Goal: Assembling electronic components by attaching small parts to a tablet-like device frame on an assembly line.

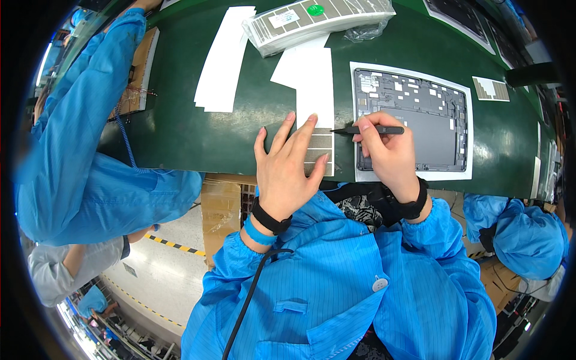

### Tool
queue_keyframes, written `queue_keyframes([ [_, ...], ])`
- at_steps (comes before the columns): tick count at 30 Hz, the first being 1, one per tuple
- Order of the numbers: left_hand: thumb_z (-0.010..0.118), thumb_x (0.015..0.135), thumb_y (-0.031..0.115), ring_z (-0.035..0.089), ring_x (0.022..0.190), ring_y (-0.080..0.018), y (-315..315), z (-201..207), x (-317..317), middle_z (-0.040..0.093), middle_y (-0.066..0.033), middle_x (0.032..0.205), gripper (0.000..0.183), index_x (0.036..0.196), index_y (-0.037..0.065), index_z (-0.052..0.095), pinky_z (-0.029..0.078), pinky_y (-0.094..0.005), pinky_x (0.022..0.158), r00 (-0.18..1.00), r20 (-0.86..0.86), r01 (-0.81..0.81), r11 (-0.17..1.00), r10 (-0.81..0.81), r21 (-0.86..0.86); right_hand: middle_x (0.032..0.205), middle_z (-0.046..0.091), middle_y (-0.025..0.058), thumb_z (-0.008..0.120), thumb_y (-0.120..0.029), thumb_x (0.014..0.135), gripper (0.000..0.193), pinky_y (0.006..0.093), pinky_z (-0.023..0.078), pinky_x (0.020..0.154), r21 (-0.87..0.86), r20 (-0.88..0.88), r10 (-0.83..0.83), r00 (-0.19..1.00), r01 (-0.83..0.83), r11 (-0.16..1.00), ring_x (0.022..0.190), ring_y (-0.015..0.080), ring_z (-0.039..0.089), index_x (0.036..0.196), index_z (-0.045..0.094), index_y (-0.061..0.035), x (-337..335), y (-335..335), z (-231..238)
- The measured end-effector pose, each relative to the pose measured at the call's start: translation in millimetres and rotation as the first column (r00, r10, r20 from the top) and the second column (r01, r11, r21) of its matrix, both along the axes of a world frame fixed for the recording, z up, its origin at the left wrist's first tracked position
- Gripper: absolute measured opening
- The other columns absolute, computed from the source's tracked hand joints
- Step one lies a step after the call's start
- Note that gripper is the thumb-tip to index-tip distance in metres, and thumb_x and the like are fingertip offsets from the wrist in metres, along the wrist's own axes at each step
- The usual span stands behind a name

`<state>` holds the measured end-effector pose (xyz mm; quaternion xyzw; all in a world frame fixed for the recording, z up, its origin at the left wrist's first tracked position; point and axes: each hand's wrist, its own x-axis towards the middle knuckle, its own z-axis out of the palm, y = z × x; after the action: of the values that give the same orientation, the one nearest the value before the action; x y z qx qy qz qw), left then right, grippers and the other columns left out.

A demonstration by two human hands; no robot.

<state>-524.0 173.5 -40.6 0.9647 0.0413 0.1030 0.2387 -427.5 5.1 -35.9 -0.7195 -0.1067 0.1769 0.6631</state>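
My left hand (283, 174) lies with fingers spread on a white strip sheet (315, 84). Rows of grey adhesive pieces (321, 143) show at the sheet's near end, beside my fingers. Black tweezers (390, 129) are gripped between the thumb and fingers of my right hand (393, 156). Their tips point left and reach the edge of the grey rows; whether they hold a piece is too small to tell. Under and beyond my right hand lies a dark grey tablet housing (426, 141) with small white patches, resting on a white sheet (470, 138).
A clear-wrapped pack of strip sheets (336, 18) lies at the far edge of the green table (174, 120). White strips (225, 66) are stacked left of it. A small label sheet (491, 89) lies right. Blue-sleeved co-workers sit at left (66, 162) and right (519, 237).
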Motion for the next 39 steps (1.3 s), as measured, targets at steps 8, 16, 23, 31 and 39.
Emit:
queue_keyframes([
  [8,0.069,0.082,0.023,0.041,0.136,-0.0255,2,-1,0,0.057,-0.0026,0.135,0.062,0.139,0.013,0.048,0.019,-0.0555,0.112,1.000,0.006,0.004,1.000,-0.004,-0.007,0.072,0.064,0.0018,0.061,-0.011,0.094,0.015,0.0180,0.040,0.051,0.040,-0.026,-0.040,0.999,0.041,0.998,0.060,0.0023,0.052,0.093,0.065,0.0029,-3,-1,1],
  [16,0.069,0.082,0.023,0.042,0.136,-0.0259,2,-1,0,0.058,-0.0031,0.134,0.061,0.138,0.013,0.048,0.019,-0.0551,0.112,1.000,0.015,0.003,1.000,-0.003,-0.005,0.071,0.063,0.0025,0.060,-0.012,0.094,0.016,0.0191,0.041,0.051,-0.029,0.038,-0.025,0.999,0.026,0.999,0.059,0.0041,0.053,0.094,0.065,0.0028,-3,2,-1],
  [23,0.069,0.082,0.022,0.041,0.136,-0.0260,-1,0,0,0.058,-0.0032,0.134,0.061,0.138,0.013,0.048,0.019,-0.0550,0.112,1.000,0.010,-0.010,1.000,0.010,-0.010,0.078,0.063,0.0070,0.060,-0.011,0.095,0.017,0.0200,0.044,0.052,0.141,-0.043,-0.055,0.998,0.060,0.988,0.059,0.0073,0.056,0.103,0.064,0.0035,-9,4,7],
  [31,0.068,0.083,0.019,0.039,0.136,-0.0325,-3,7,6,0.051,-0.0086,0.140,0.059,0.137,0.009,0.048,0.021,-0.0548,0.112,0.997,-0.079,-0.006,1.000,0.005,-0.018,0.075,0.061,0.0051,0.059,-0.007,0.095,0.035,0.0201,0.046,0.058,0.179,0.147,-0.228,0.962,0.201,0.963,0.059,0.0066,0.053,0.125,0.041,0.0018,18,-48,34],
  [39,0.066,0.082,0.005,0.054,0.110,-0.0349,-73,77,19,0.058,-0.0156,0.116,0.037,0.118,0.002,0.059,0.041,-0.0425,0.095,0.981,0.081,0.178,0.984,-0.178,0.009,0.078,0.057,0.0012,0.055,-0.018,0.100,0.042,0.0185,0.040,0.056,0.106,0.316,-0.624,0.715,0.626,0.772,0.060,0.0041,0.045,0.133,0.040,0.0029,59,-229,18],
])
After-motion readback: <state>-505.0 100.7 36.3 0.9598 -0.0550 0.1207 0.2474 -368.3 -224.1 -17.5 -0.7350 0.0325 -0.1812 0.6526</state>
